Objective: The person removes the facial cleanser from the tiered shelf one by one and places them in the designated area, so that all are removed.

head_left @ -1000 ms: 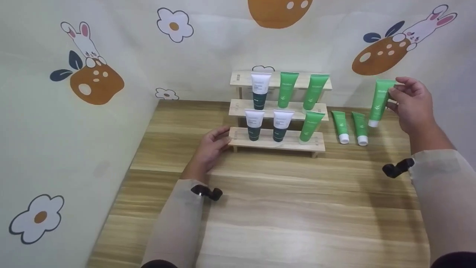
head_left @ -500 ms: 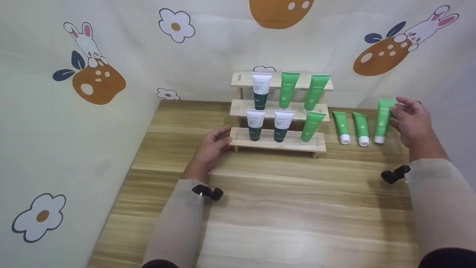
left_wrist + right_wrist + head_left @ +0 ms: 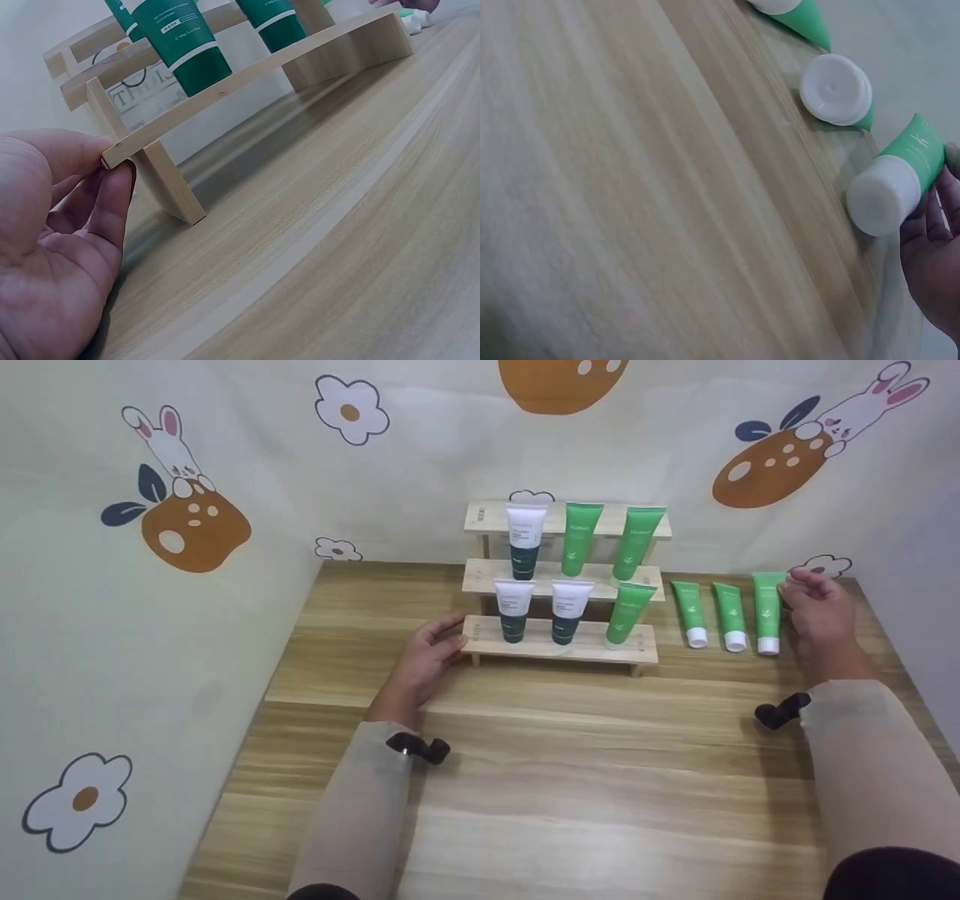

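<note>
A three-tier wooden rack (image 3: 559, 652) bears several tubes, white-and-dark-green ones such as the front left tube (image 3: 513, 611) and green ones such as the front right tube (image 3: 628, 615). The left hand (image 3: 426, 660) pinches the left end of its lowest shelf between thumb and fingers, as the left wrist view also shows with the hand (image 3: 67, 232). At the far right, the right hand (image 3: 825, 611) holds a green tube (image 3: 768, 611) by its upper edge, white cap toward the viewer. In the right wrist view that tube (image 3: 922, 154) is in the fingers.
Two more green tubes, one (image 3: 691, 613) nearer the rack and another (image 3: 730, 615) beside the held one, lie on the wooden table (image 3: 570, 780). A patterned cloth (image 3: 420, 457) stands behind the table and along its sides.
The right hand has lowered its green tube from the air and moved it slightly left, alongside the two lying tubes. The left hand stays on the rack.
</note>
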The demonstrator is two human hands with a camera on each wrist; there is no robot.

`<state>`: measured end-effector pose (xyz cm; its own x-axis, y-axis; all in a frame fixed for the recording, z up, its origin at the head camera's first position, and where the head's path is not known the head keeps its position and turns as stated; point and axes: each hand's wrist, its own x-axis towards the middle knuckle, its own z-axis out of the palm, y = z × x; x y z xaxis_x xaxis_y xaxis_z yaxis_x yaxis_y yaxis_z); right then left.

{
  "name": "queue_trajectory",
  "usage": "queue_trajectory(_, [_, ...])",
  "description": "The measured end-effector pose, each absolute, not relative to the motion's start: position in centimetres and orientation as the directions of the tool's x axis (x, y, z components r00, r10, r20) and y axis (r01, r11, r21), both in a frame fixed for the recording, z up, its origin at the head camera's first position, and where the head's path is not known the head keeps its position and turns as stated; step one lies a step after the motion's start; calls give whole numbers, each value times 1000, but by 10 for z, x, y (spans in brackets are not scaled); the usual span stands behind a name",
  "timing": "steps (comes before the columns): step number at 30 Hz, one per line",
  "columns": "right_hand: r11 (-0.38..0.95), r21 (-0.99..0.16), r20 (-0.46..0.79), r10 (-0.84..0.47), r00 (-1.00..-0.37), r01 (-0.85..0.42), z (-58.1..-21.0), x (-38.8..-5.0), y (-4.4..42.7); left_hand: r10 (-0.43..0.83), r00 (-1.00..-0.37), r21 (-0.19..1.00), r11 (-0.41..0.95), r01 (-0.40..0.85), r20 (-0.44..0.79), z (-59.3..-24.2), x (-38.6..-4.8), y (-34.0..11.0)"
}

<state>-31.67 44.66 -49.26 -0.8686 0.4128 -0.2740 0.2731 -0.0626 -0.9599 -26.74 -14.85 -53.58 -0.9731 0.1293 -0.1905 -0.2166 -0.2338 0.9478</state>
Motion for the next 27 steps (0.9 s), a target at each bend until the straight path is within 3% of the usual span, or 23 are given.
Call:
queue_trajectory(4, [-64, -962, -267, 436, -859, 266, -498, -320, 447, 134, -972, 948, -231, -220, -192, -536, -267, -148])
queue_trajectory(19, [177, -895, -278, 498, -821, 410, -500, -327, 440, 114, -975, 960, -185, -209, -190, -537, -267, -150])
queue_trajectory(27, [181, -875, -302, 519, -799, 448, -496, -325, 440, 121, -979, 962, -197, -188, -167, -536, -267, -149])
